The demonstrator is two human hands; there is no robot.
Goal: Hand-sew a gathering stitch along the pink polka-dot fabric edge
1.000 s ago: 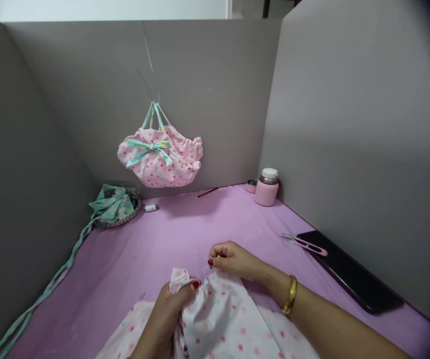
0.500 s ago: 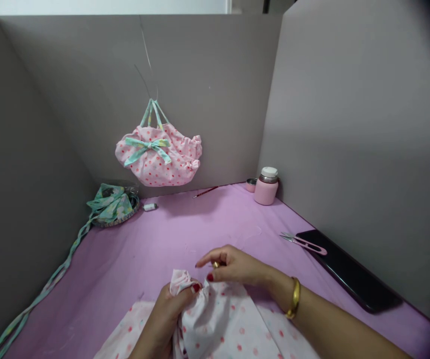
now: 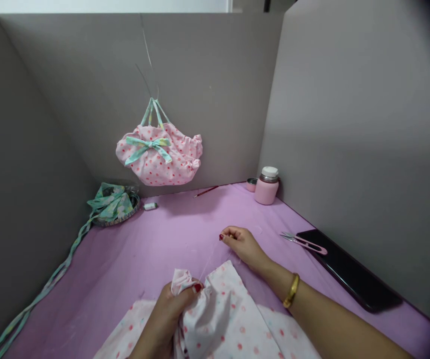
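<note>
Dotted white-pink fabric (image 3: 233, 319) is spread along the near edge, bunched up at its gathered top. My left hand (image 3: 173, 306) is closed on that gathered part, the thumb with its red nail pressed on top. Up and to the right, apart from the fabric, my right hand (image 3: 243, 244) is pinched, with a gold-coloured ring on a finger. A fine pale thread (image 3: 210, 260) runs from the gathers beside my left thumb up to the right fingertips. Whether a needle is between those fingers is too small to make out.
A dotted pink garment (image 3: 162, 167) with a green bow hangs at the back panel. Green fabric (image 3: 112, 202) lies in a basket, its ties trailing. Thread snips (image 3: 307, 244) rest on a black case (image 3: 349, 274). A pink jar (image 3: 266, 189), pencil (image 3: 205, 192) and small white piece (image 3: 149, 206) stand behind.
My right hand has moved up and right, away from the fabric, drawing the thread out taut. The fabric's top corner now shows. My left hand keeps its hold.
</note>
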